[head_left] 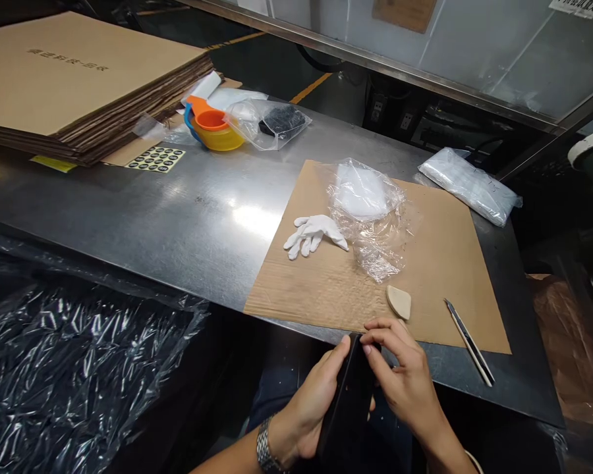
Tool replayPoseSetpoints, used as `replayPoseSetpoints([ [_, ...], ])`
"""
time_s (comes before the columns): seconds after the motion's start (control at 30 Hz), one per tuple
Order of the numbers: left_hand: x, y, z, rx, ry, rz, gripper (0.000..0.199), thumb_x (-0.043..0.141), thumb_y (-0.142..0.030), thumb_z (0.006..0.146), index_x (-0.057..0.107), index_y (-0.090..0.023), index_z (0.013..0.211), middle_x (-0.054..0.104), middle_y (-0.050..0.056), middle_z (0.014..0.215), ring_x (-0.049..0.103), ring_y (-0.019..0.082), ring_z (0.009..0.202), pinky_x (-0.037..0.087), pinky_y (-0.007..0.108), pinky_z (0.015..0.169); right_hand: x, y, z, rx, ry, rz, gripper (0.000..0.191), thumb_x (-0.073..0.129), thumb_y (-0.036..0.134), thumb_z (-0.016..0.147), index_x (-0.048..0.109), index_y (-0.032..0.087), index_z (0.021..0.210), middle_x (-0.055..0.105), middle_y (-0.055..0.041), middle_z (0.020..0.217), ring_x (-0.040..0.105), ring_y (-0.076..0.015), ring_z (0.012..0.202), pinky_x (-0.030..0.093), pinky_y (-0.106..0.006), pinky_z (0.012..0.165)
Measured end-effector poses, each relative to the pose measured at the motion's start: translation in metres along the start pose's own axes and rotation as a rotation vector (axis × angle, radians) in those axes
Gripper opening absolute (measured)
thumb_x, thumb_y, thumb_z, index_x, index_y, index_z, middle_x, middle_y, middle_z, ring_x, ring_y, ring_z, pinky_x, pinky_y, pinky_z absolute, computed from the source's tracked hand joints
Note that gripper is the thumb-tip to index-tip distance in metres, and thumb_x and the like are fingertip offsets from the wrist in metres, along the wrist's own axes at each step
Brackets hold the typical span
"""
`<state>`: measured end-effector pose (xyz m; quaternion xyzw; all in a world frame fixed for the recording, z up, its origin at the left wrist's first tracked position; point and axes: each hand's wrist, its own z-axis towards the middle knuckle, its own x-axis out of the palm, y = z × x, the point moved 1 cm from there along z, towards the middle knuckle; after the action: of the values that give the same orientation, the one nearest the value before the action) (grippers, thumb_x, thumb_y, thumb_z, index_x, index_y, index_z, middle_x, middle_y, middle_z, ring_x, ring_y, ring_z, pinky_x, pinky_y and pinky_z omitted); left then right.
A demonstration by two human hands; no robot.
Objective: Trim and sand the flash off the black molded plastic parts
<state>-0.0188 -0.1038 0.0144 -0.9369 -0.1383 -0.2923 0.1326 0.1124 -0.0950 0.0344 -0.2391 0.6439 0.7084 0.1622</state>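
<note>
The long, flat, plastic-looking black piece (pixel 348 405) before the grey metal table (pixel 197 230) seems light and stiff, best held along its sides, as the left hand (pixel 311 398) grips it; whether the right hand (pixel 402 368) pinches its top, I cannot tell.

Light glares on the metal table (pixel 197 210); beyond its far edge lies a dark floor (pixel 261 66) striped with yellow lines (pixel 311 88). Also beyond the table are power sockets (pixel 406 120) and a grey, metal-framed panel (pixel 484 46).
</note>
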Motion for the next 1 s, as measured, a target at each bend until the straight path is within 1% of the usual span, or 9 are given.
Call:
replayPoseSetpoints([
  [0.2,0.002,0.006,0.001,0.180,-0.025,-0.010,0.042,0.046,-0.052,0.085,0.064,-0.014,0.078,0.063,0.004,0.055,0.058,0.012,0.047,0.045,0.021,0.047,0.003,0.006,-0.002,-0.120,-0.049,-0.099,0.013,0.051,0.013,0.085,0.062,0.020,0.087,0.056,-0.0085,0.101,0.051,-0.0204,0.100,0.045,-0.035,0.081],
  [0.27,0.001,0.008,0.000,0.303,-0.087,-0.005,0.035,0.052,-0.047,0.083,0.065,-0.015,0.085,0.068,0.005,0.072,0.064,0.015,0.068,0.050,0.023,0.064,0.004,0.007,-0.001,-0.095,-0.044,-0.079,0.011,0.051,0.013,0.084,0.060,0.020,0.084,0.057,-0.0084,0.101,0.052,-0.0206,0.100,0.045,-0.035,0.081],
  [0.37,0.000,0.012,-0.001,0.419,-0.176,0.009,0.034,0.056,-0.046,0.081,0.066,-0.016,0.096,0.067,0.007,0.102,0.057,0.020,0.106,0.042,0.027,0.092,0.006,0.009,0.001,-0.024,-0.008,-0.011,0.010,0.052,0.014,0.083,0.057,0.020,0.077,0.058,-0.0075,0.101,0.052,-0.0204,0.100,0.045,-0.034,0.081],
  [0.47,-0.002,0.014,0.000,0.447,-0.182,0.018,0.040,0.057,-0.049,0.079,0.066,-0.016,0.100,0.064,0.008,0.112,0.047,0.022,0.118,0.034,0.030,0.101,0.009,0.008,0.001,-0.045,-0.067,-0.003,0.010,0.052,0.014,0.082,0.055,0.020,0.076,0.057,-0.0069,0.100,0.052,-0.0197,0.099,0.042,-0.034,0.082],
  [0.53,-0.002,0.014,0.000,0.459,-0.179,0.019,0.041,0.058,-0.050,0.078,0.066,-0.016,0.099,0.066,0.008,0.109,0.052,0.023,0.113,0.037,0.029,0.097,0.010,0.006,0.000,-0.073,-0.111,-0.014,0.009,0.050,0.013,0.083,0.055,0.020,0.078,0.057,-0.0066,0.098,0.051,-0.0195,0.098,0.041,-0.035,0.083],
  [0.63,0.000,0.011,0.000,0.371,-0.089,0.011,0.046,0.054,-0.055,0.078,0.066,-0.013,0.094,0.069,0.009,0.088,0.063,0.018,0.074,0.048,0.026,0.066,0.006,0.000,-0.003,-0.021,-0.086,0.109,0.011,0.047,0.017,0.086,0.051,0.020,0.076,0.056,-0.0054,0.096,0.053,-0.0184,0.093,0.043,-0.033,0.080],
  [0.73,0.003,0.008,0.000,0.276,0.002,-0.002,0.051,0.046,-0.058,0.081,0.063,-0.011,0.090,0.067,0.006,0.071,0.055,0.011,0.047,0.040,0.021,0.043,-0.004,-0.007,-0.005,0.045,-0.123,0.241,0.021,0.040,0.020,0.091,0.049,0.021,0.071,0.057,-0.0038,0.093,0.054,-0.0169,0.089,0.043,-0.031,0.077],
  [0.9,0.005,0.008,0.001,0.191,0.035,-0.026,0.050,0.040,-0.056,0.085,0.061,-0.011,0.082,0.062,0.005,0.056,0.054,0.010,0.042,0.039,0.018,0.040,-0.010,-0.002,-0.008,-0.136,-0.084,0.039,0.015,0.050,0.013,0.086,0.060,0.023,0.090,0.054,-0.0047,0.097,0.050,-0.0189,0.096,0.043,-0.034,0.080],
  [1.0,0.005,0.010,0.001,0.181,0.024,-0.050,0.045,0.041,-0.053,0.086,0.060,-0.012,0.082,0.059,0.003,0.050,0.055,0.011,0.041,0.042,0.019,0.043,-0.004,0.003,-0.010,-0.264,-0.070,-0.097,0.027,0.053,0.005,0.082,0.060,0.023,0.102,0.052,-0.0064,0.101,0.048,-0.0197,0.098,0.044,-0.036,0.081],
])
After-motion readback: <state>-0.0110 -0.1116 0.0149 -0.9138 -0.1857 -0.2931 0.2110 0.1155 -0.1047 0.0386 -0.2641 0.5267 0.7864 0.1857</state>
